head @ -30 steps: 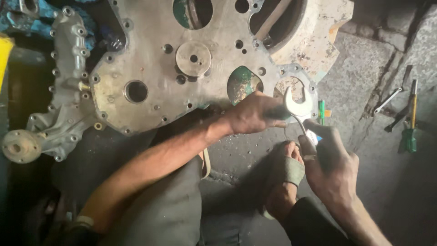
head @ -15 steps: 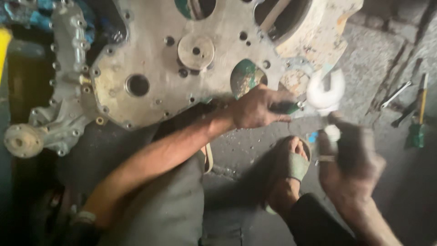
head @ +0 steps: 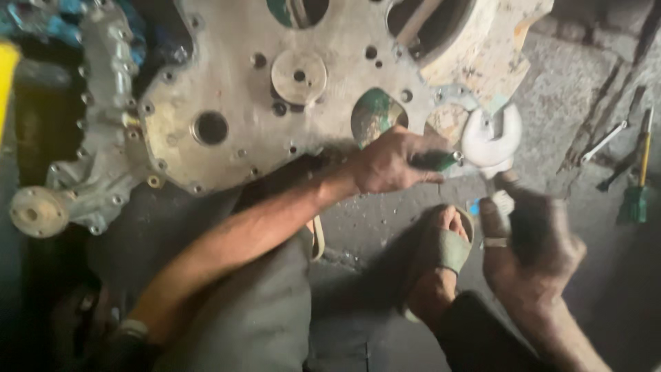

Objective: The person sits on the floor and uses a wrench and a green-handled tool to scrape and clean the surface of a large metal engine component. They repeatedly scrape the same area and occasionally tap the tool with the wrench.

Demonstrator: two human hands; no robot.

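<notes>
Large pale cast-metal engine cover plate (head: 289, 103), round holes and bolt bosses all over it, lies flat on the grey concrete floor (head: 551, 89); the work is at its lower right corner, by a small lug.

Left hand (head: 389, 164) reaches across from the left, fingers (head: 420, 176) curled shut around a dark green tool handle (head: 441, 161) whose tip points at that corner (a screwdriver or small driver; the tip itself is too blurred to tell).

Right hand (head: 530, 251) comes up from below, closed around the shank of a bright steel open-ended spanner (head: 490, 141); the spanner's forked head sits over the lug at the plate's edge, just beside the green handle's tip; motion blur hides whether it is seated on a fastener.

Judged step: working a fastener at the corner lug, one tool holding while the other turns. The next move would seem to call for the spanner head square on the flats and the left hand steady; a slip is the risk.

Sandalled foot (head: 441, 262) rests below the hands; a slim metal spanner (head: 602, 142) and a green-handled tool (head: 635, 193) lie well apart at right.
</notes>
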